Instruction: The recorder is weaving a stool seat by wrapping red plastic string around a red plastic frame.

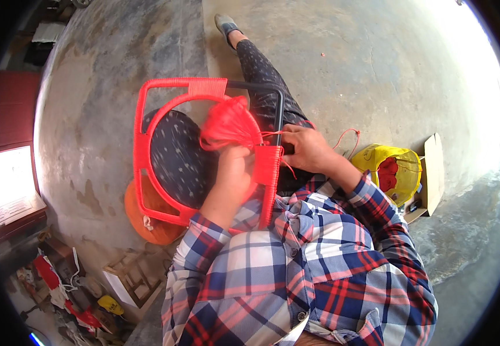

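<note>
A metal frame [140,138] lies across my lap, most of it wrapped in red cord, with one bare black bar [277,109] at its far right corner. My left hand [234,167] is closed on a thick bundle of red cord [230,122] inside the frame. My right hand [305,147] grips the frame's right side where the red wrapping [268,173] ends, and pinches a thin strand of the cord. A loose red strand [347,135] trails off to the right over the floor.
An orange round cushion or stool [146,222] sits under the frame at the left. A yellow bag with red cord rolls [394,170] stands in a cardboard box [433,173] at my right. Wooden pieces and clutter [88,282] lie at the lower left on the concrete floor [348,57].
</note>
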### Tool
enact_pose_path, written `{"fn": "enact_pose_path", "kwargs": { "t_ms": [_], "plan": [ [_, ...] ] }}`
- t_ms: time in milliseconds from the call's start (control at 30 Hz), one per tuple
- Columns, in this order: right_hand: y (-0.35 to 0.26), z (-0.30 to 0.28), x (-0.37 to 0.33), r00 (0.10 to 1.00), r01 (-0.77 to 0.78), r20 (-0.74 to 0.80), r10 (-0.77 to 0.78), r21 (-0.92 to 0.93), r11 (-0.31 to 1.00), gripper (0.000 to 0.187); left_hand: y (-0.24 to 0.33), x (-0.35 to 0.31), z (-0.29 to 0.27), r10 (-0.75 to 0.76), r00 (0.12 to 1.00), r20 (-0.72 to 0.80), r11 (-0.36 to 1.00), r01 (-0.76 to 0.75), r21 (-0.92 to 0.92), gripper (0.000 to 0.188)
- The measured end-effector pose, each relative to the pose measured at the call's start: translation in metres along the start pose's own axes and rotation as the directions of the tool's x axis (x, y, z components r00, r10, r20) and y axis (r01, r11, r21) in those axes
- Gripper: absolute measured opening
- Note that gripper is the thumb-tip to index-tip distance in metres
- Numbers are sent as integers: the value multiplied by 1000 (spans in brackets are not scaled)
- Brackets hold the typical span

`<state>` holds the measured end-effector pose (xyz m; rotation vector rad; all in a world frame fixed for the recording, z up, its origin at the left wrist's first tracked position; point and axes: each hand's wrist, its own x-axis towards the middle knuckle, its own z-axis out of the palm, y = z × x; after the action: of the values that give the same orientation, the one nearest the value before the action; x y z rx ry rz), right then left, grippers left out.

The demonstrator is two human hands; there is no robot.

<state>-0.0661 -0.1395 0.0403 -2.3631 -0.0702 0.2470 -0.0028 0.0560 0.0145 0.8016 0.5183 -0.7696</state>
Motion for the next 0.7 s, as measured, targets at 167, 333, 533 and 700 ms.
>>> {"fn": "enact_pose_path", "kwargs": {
  "t_ms": [167, 333, 533, 700],
  "plan": [
    [21, 19, 2, 957, 179, -255, -142, 128, 976, 34, 1, 1, 6, -144, 977, 157, 988, 132, 85, 39],
    [52, -27, -34, 940, -40, -172, 293, 800, 598, 24, 6, -7, 6, -103, 981, 166, 994, 96, 48, 31],
    [107, -86, -107, 911, 410, -411, 35, 891, -198, 42, 12, -20, 21, -8, 979, 203, 999, 1, 33, 23],
    [95, -84, -89, 899, 368, -267, 348, 891, -267, 20, 14, -24, 23, 11, 973, 229, 997, -28, 71, 22]
  ]
}}
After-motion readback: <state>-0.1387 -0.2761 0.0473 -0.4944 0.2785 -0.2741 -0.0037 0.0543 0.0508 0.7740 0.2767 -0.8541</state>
